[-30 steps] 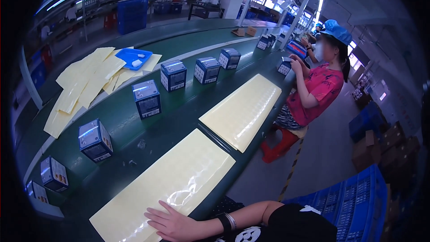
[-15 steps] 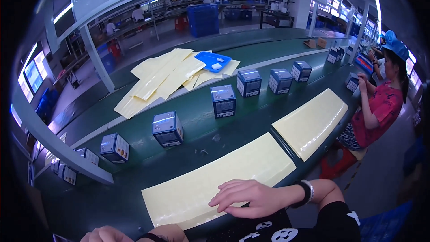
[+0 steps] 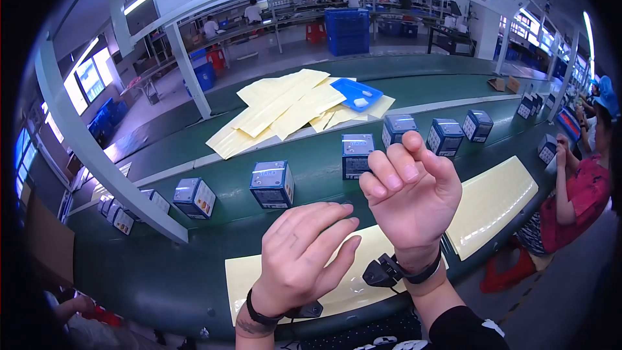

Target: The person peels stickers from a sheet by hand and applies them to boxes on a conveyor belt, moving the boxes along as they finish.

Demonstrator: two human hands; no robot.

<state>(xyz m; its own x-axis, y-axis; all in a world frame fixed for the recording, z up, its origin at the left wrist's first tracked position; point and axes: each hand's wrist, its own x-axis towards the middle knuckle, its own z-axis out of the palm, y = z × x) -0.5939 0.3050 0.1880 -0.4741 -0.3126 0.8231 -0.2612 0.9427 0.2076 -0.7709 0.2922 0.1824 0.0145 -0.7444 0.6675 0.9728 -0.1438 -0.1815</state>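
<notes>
Both my hands are raised over the near side of a green conveyor belt. My left hand (image 3: 306, 251) shows its back, with fingers stretched to the right, thumb apart and nothing visible in it. Beside it, my right hand (image 3: 414, 204) is turned palm toward me, its fingers loosely bent and apart, also without a visible object. Black straps with small black clips circle both wrists. Beneath the hands lies a pale yellow sheet (image 3: 243, 279), partly covered by them. Just beyond stand blue-and-white boxes; the closest ones are a box (image 3: 272, 185) and another box (image 3: 357, 155), partly behind my right fingertips.
A second yellow sheet (image 3: 492, 207) lies to the right. Several boxes line the belt, including one at left (image 3: 194, 198). Across the divider is a pile of yellow sheets (image 3: 278, 113) with a blue tray (image 3: 356, 94). A metal post (image 3: 97, 149) stands left; a co-worker (image 3: 583, 185) sits right.
My left hand has risen from the lower edge. The right hand has lifted off the yellow sheet and turned palm toward me. The whole view has shifted, with the scene appearing farther right.
</notes>
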